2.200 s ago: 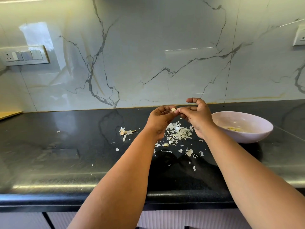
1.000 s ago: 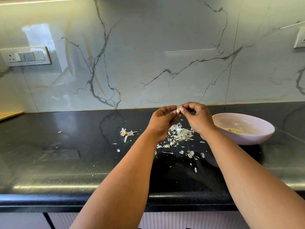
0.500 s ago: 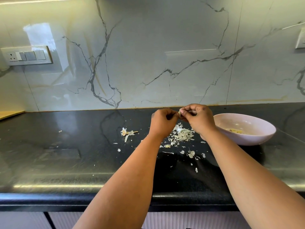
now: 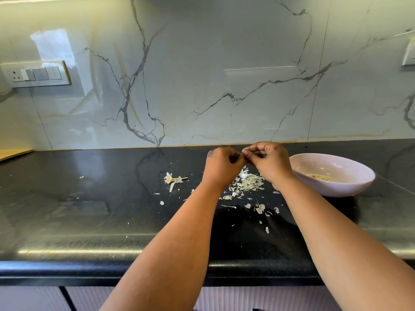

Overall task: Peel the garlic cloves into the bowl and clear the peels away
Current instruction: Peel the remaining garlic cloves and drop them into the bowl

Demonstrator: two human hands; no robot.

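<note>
The left hand (image 4: 221,163) and the right hand (image 4: 267,159) meet fingertip to fingertip above the black worktop (image 4: 89,198), both with fingers curled tight as if pinching a garlic clove between them; the clove itself is hidden by the fingers, so what exactly each hand holds cannot be told for certain. In the head view, the pale bowl (image 4: 350,176) stands just right of the right hand, and a small heap of peeled cloves (image 4: 320,176) lies in it, so part of the peeling looks done. A pile of peels (image 4: 249,185) lies on the worktop beneath the hands, with loose flakes scattered nearer, and a stripped bulb stem (image 4: 171,179) lies to the left. Judging from this, peeling is well under way, while clearing the peels has not begun.
</note>
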